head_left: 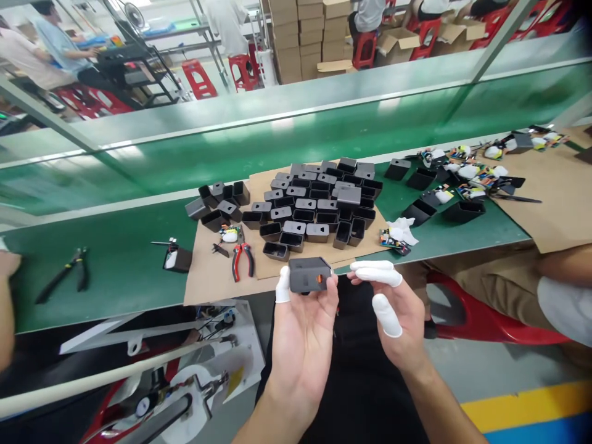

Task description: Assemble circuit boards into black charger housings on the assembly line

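My left hand (303,333), with a white finger cot on its thumb, grips a black plastic housing (305,275) just in front of the table edge. Something orange shows in an opening near the housing's right side. To the right of it, my right hand (393,302) is held apart with fingers spread, white cots on the thumb and two fingers, and nothing in it. Beyond the hands, many black housings (305,203) stand close together on brown cardboard (213,287). Red-handled pliers (243,256) lie to their left, below a small circuit board (229,234).
Black-handled cutters (65,274) and a housing with wires (177,256) lie on the green table (120,271) at left. Circuit boards (467,172) and more housings (419,211) are at right. Co-workers' arms show at both sides; a red stool (485,320) stands at right.
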The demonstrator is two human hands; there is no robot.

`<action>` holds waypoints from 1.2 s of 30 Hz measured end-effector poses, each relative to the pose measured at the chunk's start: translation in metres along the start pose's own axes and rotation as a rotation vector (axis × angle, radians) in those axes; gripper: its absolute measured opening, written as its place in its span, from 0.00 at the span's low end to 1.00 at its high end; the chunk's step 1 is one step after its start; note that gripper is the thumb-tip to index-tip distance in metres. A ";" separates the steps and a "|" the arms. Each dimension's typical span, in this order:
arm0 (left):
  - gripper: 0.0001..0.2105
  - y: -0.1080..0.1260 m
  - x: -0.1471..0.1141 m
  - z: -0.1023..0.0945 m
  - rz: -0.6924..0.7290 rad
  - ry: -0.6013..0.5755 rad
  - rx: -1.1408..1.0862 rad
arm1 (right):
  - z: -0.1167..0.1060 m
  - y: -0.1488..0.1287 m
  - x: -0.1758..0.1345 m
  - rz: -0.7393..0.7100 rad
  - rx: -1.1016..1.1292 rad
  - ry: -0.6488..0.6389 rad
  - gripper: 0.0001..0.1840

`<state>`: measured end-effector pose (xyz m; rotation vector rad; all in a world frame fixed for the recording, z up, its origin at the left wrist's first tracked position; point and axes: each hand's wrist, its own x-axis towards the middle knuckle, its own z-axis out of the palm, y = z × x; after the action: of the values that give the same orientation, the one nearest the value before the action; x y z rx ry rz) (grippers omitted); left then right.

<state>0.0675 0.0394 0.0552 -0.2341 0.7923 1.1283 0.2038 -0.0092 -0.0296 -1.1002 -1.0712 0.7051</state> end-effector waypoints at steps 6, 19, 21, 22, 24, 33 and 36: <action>0.21 0.002 -0.003 -0.004 0.046 -0.021 -0.104 | 0.015 -0.006 -0.002 -0.016 0.013 -0.023 0.14; 0.25 0.016 -0.012 -0.029 0.243 -0.229 0.201 | 0.069 -0.067 0.053 -0.488 -0.460 -0.215 0.38; 0.24 0.017 -0.017 -0.030 0.295 -0.198 0.183 | 0.071 -0.069 0.055 -0.463 -0.408 -0.230 0.36; 0.24 0.017 -0.019 -0.031 0.319 -0.175 0.164 | 0.072 -0.069 0.056 -0.448 -0.388 -0.234 0.36; 0.24 0.016 -0.023 -0.032 0.342 -0.126 0.123 | 0.074 -0.070 0.056 -0.417 -0.355 -0.241 0.36; 0.21 0.015 -0.026 -0.036 0.359 -0.138 0.196 | 0.076 -0.066 0.053 -0.251 -0.294 -0.177 0.33; 0.23 0.015 -0.026 -0.038 0.332 -0.150 0.203 | 0.079 -0.065 0.050 -0.187 -0.286 -0.137 0.30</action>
<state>0.0319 0.0064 0.0488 0.1569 0.8237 1.3481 0.1450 0.0413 0.0536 -1.1868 -1.4040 0.4930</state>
